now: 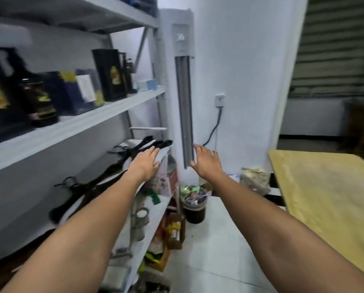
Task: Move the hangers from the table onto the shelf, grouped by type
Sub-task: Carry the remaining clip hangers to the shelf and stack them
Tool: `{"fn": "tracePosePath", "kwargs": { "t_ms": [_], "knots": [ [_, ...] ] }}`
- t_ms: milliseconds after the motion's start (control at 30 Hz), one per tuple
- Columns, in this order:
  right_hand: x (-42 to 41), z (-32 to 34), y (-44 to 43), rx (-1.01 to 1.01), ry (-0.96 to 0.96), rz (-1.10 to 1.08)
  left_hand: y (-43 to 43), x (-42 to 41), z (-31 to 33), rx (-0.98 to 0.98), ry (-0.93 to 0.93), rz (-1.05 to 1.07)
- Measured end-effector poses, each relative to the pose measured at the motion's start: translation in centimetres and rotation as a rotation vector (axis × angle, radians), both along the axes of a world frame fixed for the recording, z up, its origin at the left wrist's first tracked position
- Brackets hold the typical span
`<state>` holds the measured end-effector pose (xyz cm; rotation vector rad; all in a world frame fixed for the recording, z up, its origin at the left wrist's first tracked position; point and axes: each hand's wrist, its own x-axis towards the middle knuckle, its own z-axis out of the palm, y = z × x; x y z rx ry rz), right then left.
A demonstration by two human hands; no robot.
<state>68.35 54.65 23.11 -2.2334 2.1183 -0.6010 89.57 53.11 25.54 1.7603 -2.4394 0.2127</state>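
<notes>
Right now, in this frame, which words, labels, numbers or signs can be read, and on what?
Nothing can be read for certain.
Lit display on the tall white air conditioner: glowing marks, too blurred to read.
White paper label on the dark blue box: too blurred.
Gold print on the tall black box: illegible.
</notes>
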Motion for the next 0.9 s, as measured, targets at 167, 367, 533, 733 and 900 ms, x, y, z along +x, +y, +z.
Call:
{"fn": "tracePosePath", "kwargs": {
  "t_ms": [167, 367, 533, 733, 900],
  "knots": [
    [-13.0, -0.5, -0.3, 0.011, 0.05, -0.232, -4.7, -13.6, 0.0, 0.0, 0.039, -0.181],
    [-26.2, -2.1, 3.7, 0.053, 0.056, -0.495, -6.6, -28.5, -2.3, 0.052, 0.011, -0.41],
    [-34.6, -4.6, 9.1, 0.098, 0.055, -0.703, -5.0, -40.0, -4.8, 0.059, -0.035, -0.632],
    [-42.9, -6.6, 15.1, 0.172, 0.023, -0.985, -2.6, -53.0, -7.1, 0.082, -0.086, -0.897],
    [-48.4, -7.7, 18.6, 0.176, -0.014, -1.198, -1.7, -62.2, -8.1, 0.046, -0.116, -1.094]
  ]
}}
